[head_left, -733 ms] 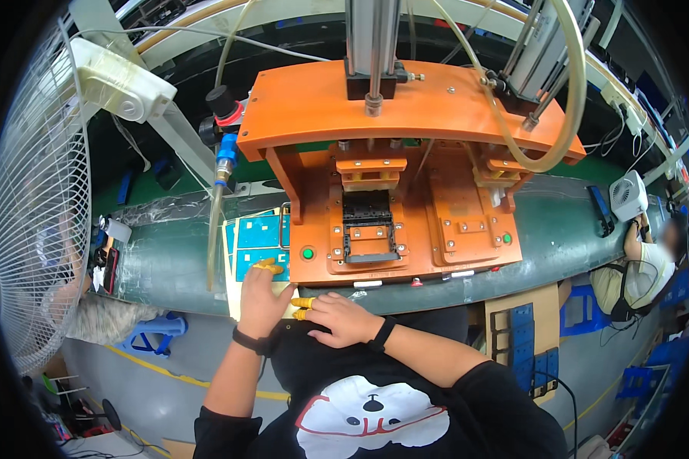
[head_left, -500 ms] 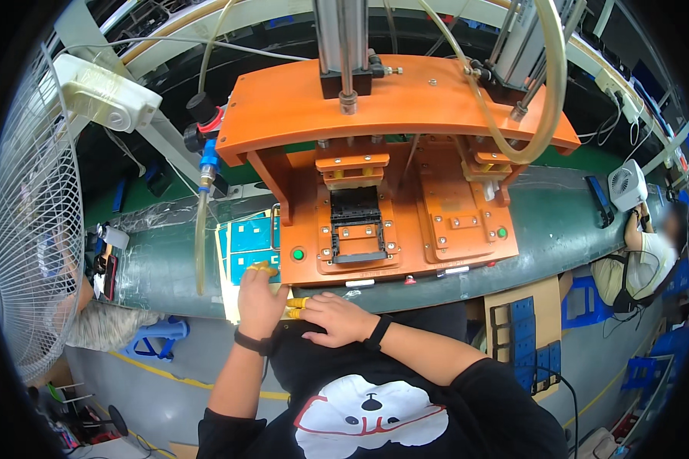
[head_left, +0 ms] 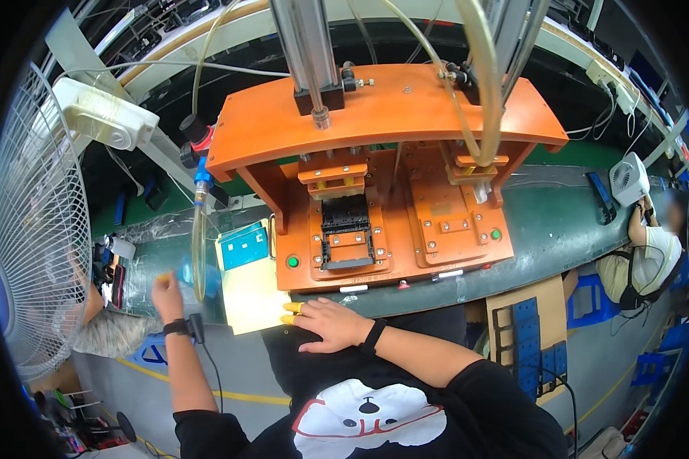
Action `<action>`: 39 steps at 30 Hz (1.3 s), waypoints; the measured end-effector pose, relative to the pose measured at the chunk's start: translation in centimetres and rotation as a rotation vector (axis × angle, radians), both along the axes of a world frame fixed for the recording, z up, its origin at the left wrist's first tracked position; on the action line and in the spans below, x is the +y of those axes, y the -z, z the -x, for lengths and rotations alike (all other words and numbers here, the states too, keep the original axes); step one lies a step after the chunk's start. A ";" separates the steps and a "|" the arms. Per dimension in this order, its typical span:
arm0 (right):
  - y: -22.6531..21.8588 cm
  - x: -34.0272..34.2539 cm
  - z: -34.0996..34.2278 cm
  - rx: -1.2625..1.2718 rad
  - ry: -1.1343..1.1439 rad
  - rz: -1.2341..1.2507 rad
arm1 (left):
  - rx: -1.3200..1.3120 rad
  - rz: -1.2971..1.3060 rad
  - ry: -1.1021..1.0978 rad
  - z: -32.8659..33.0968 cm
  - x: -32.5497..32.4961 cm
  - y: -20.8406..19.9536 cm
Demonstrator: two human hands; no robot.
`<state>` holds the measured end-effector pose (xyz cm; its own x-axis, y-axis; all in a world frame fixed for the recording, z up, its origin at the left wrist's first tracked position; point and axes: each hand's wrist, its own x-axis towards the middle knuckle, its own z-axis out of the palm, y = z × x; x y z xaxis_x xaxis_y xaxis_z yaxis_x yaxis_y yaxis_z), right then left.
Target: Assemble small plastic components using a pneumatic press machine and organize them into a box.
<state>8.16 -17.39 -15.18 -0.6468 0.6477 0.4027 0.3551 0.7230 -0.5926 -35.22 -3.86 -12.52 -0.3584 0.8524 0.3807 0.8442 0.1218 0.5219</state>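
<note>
My left hand (head_left: pixel 167 298), smeared by motion, is out to the left over the table edge. Its closed fingers are at a motion-blurred, translucent blue sheet (head_left: pixel 200 277), whose details I cannot make out. My right hand (head_left: pixel 331 323) is stretched out flat, with yellow finger covers on two fingertips at the right edge of a pale yellow backing sheet (head_left: pixel 251 300). A blue sheet with small pale squares (head_left: pixel 245 246) lies on the far part of that backing. In the orange press fixture (head_left: pixel 407 271), a black plastic frame part (head_left: pixel 346 216) sits in the left nest.
A clear hose (head_left: pixel 200 256) hangs by the backing sheet. Green buttons (head_left: pixel 292 262) are on the press base. A white fan (head_left: pixel 34 229) stands left. Blue and black trays (head_left: pixel 525 336) lie on cardboard at right. Another person (head_left: pixel 654 237) sits at far right.
My left hand has moved left, away from the backing sheet, with the blurred blue sheet. More bare yellow backing shows. My right hand has stayed nearly in place, and the view has shifted slightly.
</note>
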 end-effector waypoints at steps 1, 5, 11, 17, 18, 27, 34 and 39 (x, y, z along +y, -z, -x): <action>0.0 0.0 -0.1 -0.001 0.011 -0.005 | -0.012 -0.031 -0.054 1.5 -0.2 -0.4; -0.5 -0.9 -0.7 0.071 0.035 0.037 | -0.256 -0.144 0.056 2.3 -3.9 -3.8; -11.6 -2.7 -6.6 0.241 0.342 -0.322 | -0.524 0.139 0.380 -5.4 -14.6 -11.1; -14.4 0.5 -10.7 -0.002 0.693 -0.436 | -0.831 0.417 0.836 -16.1 -15.5 -11.9; -14.0 1.0 -11.2 -0.025 0.599 -0.439 | -0.761 0.456 0.898 -18.3 -14.3 -12.1; -20.4 -6.7 -19.3 0.417 0.777 -0.009 | -0.157 0.060 1.170 -32.9 -2.1 -14.5; -9.8 -16.0 -29.8 1.733 0.798 0.182 | 0.184 0.109 0.995 -36.6 4.5 -12.7; 1.2 -20.8 -38.1 1.917 0.989 0.132 | -0.395 0.246 1.054 -35.6 8.5 -8.5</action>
